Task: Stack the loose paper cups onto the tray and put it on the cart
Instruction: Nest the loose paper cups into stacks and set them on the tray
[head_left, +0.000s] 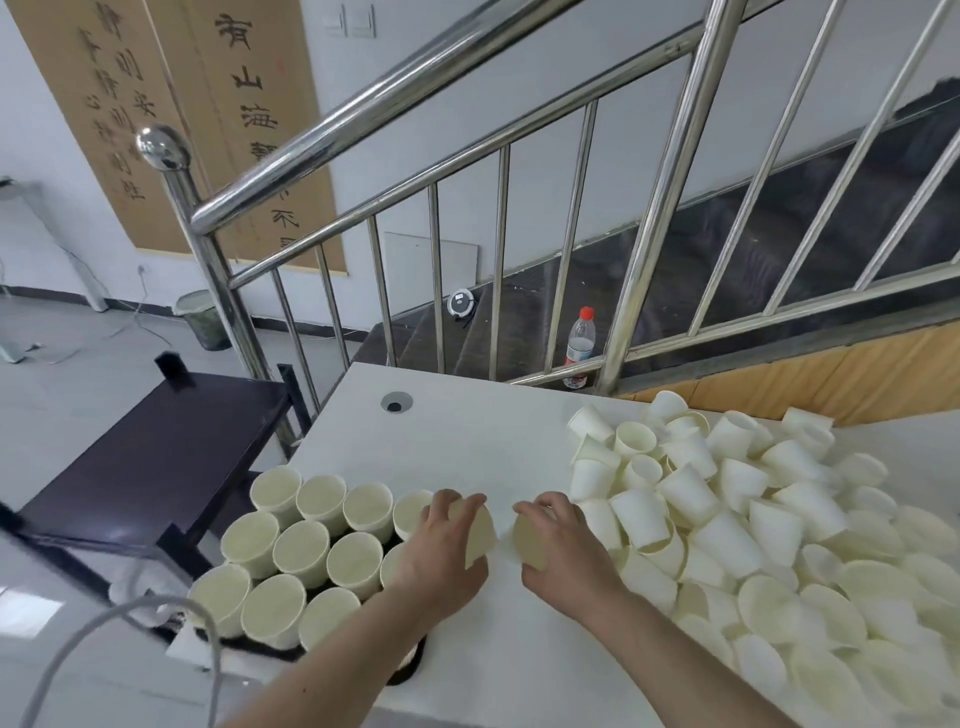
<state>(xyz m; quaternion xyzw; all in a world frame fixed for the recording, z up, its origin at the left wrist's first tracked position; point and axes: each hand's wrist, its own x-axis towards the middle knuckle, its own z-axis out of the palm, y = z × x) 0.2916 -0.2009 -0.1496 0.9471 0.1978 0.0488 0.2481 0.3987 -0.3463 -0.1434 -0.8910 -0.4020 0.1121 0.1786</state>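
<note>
Several cream paper cups (301, 551) stand upright in rows on a dark tray (410, 667) at the white table's left front. A big heap of loose paper cups (737, 519) covers the table's right side. My left hand (441, 556) grips one cup (480, 535) at the tray's right edge, the cup tilted on its side. My right hand (561, 551) grips another cup (530, 540) beside the heap, a small gap apart from the left one.
A dark cart (156, 467) stands left of the table (467, 447), lower than it. A steel stair railing (649, 218) runs behind the table, with a water bottle (579, 345) at its foot. A white cable (104, 639) hangs at the lower left.
</note>
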